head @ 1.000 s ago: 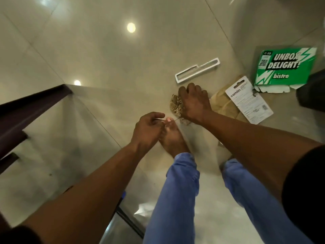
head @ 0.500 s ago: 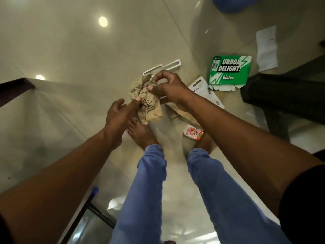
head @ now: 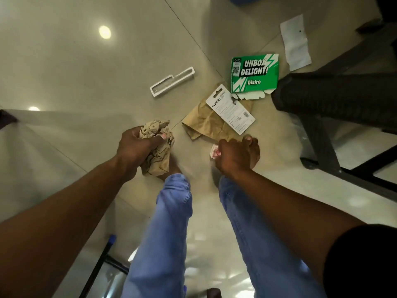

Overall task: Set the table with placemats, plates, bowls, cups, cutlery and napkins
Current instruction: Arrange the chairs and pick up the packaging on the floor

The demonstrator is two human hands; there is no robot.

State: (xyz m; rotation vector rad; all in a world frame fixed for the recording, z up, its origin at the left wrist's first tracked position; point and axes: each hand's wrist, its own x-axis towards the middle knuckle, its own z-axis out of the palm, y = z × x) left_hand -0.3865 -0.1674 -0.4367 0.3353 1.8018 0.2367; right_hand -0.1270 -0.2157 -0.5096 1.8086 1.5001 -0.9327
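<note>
Floor litter in both hands, standing over tiled floor

Left hand (head: 137, 147) grips a crumpled wad of brown printed paper (head: 158, 147), fingers wrapped over its top and the thumb pressed across its front; the lower part of the wad hangs below the fist, above the left foot. Right hand (head: 233, 157) is clenched round a small red-and-white wrapper (head: 214, 152), which shows only at the knuckle side — the fingertips themselves are hidden from the head camera. That hand sits directly over the right foot (head: 252, 147).

Placemats, plates, bowls, cups, cutlery — none can be made out on the floor; whether the brown wad is a napkin cannot be told.

Lying on the glossy tiled floor (head: 86, 72): a flat brown paper bag (head: 204, 123) with a white "camlin" card (head: 231, 110) on top of it, a green "bistro" carton (head: 254, 72) touching the bag's far corner, a white plastic knife-shaped tray (head: 172, 81) well to the left of these, and a white paper slip (head: 295, 43) beyond. Dark furniture leg (head: 335, 97) stands just right of the carton.
</note>
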